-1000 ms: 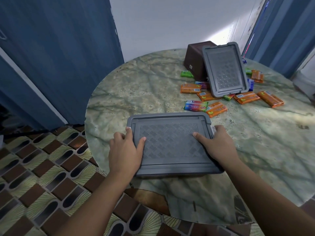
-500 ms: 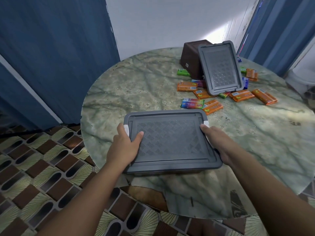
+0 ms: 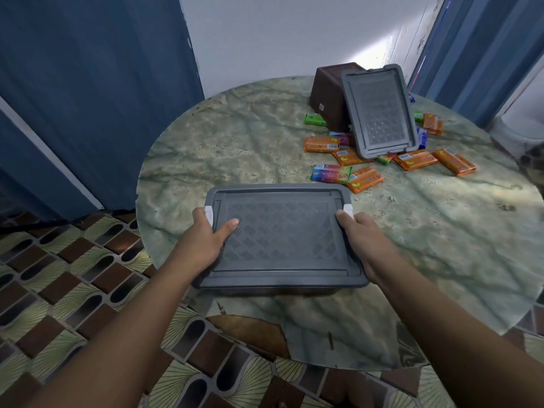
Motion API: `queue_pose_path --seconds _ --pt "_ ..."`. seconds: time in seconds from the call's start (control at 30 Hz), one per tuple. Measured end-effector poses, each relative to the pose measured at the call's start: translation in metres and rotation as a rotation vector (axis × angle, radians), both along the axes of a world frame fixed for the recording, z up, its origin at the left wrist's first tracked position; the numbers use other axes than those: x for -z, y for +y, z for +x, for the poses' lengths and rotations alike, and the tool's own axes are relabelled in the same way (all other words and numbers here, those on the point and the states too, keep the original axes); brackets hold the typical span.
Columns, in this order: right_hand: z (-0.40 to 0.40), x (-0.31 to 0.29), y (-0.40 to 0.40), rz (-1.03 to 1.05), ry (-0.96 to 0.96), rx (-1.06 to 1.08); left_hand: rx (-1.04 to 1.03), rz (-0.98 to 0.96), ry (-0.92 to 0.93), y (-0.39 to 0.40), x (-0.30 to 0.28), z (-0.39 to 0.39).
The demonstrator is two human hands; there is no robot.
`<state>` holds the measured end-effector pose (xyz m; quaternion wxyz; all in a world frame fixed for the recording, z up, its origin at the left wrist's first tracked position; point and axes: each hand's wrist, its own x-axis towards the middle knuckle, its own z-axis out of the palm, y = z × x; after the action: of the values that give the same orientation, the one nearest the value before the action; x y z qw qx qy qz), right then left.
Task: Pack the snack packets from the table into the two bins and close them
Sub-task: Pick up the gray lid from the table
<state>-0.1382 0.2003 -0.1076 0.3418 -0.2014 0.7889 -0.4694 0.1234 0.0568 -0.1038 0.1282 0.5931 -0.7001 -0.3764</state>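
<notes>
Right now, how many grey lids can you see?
2. One lid sits on the near bin, gripped by the left hand and right hand. The other lid leans against the brown bin at the back.

Both arms extended fwd, forearms converging slightly. L hand (image 3: 203, 242): palm down, fingers wrapped over an edge, thumb laid flat, pointing right. R hand (image 3: 360, 240): mirrored pos., fingers curled down out of view, thumb tip pointing fwd. Both wrists approx. straight, hands well apart.
</notes>
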Motion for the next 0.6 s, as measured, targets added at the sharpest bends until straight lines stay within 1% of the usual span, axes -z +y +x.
queue_pose_path --seconds 0.1,0.2,0.23,0.3,0.37,0.43,0.47,0.6 --pt "-0.002 0.000 0.001 0.014 0.019 -0.023 -0.012 -0.053 -0.092 0.000 -0.003 -0.002" --pt "-0.006 0.000 0.003 0.015 0.006 -0.063 -0.022 -0.271 -0.252 -0.003 -0.020 -0.013" --pt "-0.009 -0.002 0.004 0.037 0.027 -0.100 -0.009 -0.333 -0.261 -0.004 -0.028 -0.021" --pt "-0.021 -0.005 0.007 0.068 0.073 -0.168 0.042 -0.411 -0.189 -0.005 -0.042 -0.046" --pt "-0.040 -0.006 0.008 0.041 0.035 -0.142 0.116 -0.442 -0.053 -0.004 -0.052 -0.079" --pt "-0.063 -0.005 0.006 0.029 0.016 -0.074 0.175 -0.406 0.069 0.002 -0.062 -0.113" --pt "-0.076 -0.005 0.006 0.041 0.037 -0.058 0.191 -0.382 0.115 0.006 -0.066 -0.131" --pt "-0.142 -0.004 0.002 0.045 0.110 -0.044 0.253 -0.311 0.213 0.022 -0.075 -0.212"
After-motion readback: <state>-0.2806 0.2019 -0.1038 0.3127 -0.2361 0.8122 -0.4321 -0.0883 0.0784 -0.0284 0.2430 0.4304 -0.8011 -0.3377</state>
